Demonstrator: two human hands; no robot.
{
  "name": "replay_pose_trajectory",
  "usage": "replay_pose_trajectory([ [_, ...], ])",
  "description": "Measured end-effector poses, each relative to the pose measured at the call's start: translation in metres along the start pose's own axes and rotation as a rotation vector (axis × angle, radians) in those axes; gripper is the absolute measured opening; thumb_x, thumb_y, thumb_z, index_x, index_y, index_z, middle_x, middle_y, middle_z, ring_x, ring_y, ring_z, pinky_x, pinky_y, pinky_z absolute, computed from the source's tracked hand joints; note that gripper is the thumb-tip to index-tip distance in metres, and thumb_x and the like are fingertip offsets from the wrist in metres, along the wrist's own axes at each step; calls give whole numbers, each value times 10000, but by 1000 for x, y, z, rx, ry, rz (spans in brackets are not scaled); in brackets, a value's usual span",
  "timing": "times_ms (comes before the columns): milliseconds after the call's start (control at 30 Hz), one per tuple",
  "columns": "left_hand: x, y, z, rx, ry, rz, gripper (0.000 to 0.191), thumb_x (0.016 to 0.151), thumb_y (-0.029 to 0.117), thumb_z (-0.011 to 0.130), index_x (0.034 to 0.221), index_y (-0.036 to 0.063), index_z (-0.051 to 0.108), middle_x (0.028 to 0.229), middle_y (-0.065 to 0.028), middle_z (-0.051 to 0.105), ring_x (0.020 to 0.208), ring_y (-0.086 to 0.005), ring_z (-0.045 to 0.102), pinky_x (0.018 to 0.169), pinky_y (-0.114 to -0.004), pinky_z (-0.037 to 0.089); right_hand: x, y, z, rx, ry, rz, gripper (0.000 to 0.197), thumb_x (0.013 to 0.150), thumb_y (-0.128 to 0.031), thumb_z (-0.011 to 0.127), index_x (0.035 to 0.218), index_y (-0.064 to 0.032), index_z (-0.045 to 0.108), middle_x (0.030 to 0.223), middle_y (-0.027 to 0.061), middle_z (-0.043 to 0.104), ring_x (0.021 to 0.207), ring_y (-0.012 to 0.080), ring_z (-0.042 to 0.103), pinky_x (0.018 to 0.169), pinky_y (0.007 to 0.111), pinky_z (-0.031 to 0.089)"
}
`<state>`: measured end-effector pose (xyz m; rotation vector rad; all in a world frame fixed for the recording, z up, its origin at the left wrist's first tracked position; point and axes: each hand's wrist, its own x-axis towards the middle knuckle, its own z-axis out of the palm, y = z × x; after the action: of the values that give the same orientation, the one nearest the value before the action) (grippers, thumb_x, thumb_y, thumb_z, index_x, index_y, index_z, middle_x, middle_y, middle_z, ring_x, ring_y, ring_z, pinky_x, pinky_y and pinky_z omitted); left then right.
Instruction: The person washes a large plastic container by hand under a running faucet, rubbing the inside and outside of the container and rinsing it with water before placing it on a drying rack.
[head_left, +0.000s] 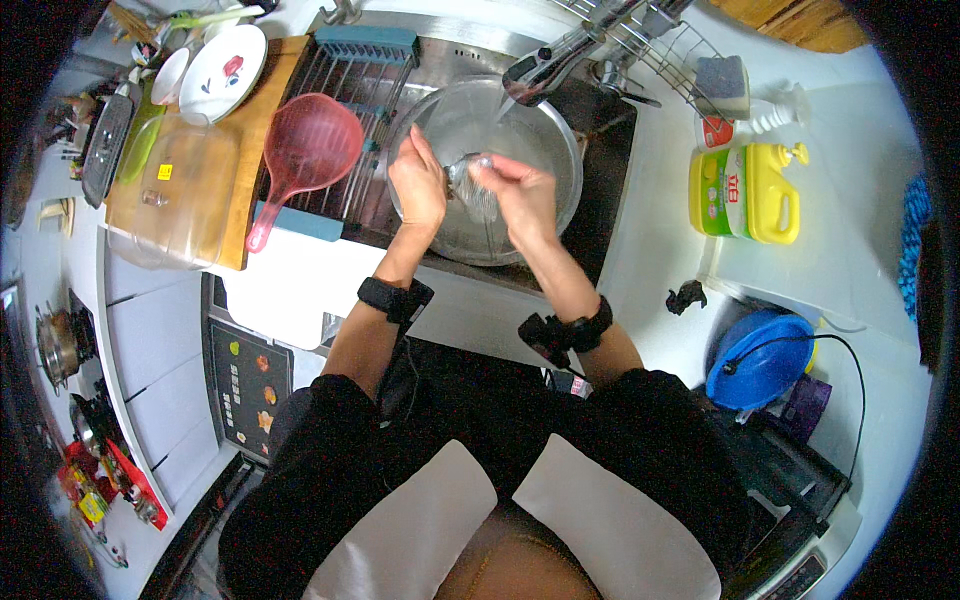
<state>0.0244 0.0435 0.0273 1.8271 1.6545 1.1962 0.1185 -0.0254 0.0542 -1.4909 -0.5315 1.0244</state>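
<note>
A wide metal basin (566, 180) stands in the sink, and both my hands are above it. My right hand (525, 191) pinches a shiny, finely ridged silvery item (480, 196) between thumb and fingers; its exact kind is blurred. The item's left end meets my left hand (420, 184), which is held on edge with a finger pointing up. Whether those left fingers grip it is hidden. Water runs into the basin from the faucet (534, 75) at the far side.
Left of the basin, a pink plastic ladle (313, 142) lies on a dish rack (367, 45). Beyond it, a clear plastic container (191, 217) and a flowered plate (223, 73) rest on a wooden board (281, 67). At right are a yellow detergent jug (772, 195), a sponge (721, 86) and a blue basin (765, 367).
</note>
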Motion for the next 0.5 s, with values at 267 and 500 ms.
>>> replay_pose_trajectory([
  [267, -17, 21, 4, -47, -12, 33, 360, 873, 236, 340, 674, -29, 478, 587, -247, 486, 548, -401, 479, 484, -418, 367, 49, -38, -16, 258, -73, 326, 384, 621, -183, 718, 879, 61, 571, 704, 64, 582, 509, 64, 450, 411, 191, 319],
  [500, 0, 13, 0, -95, -57, -209, 428, 879, 282, 335, 618, -38, 450, 489, -150, 469, 435, -263, 494, 454, -374, 390, -4, 2, -7, -204, -105, -99, 266, 681, -125, 653, 868, 51, 589, 755, 99, 619, 620, 88, 529, 584, 228, 426],
])
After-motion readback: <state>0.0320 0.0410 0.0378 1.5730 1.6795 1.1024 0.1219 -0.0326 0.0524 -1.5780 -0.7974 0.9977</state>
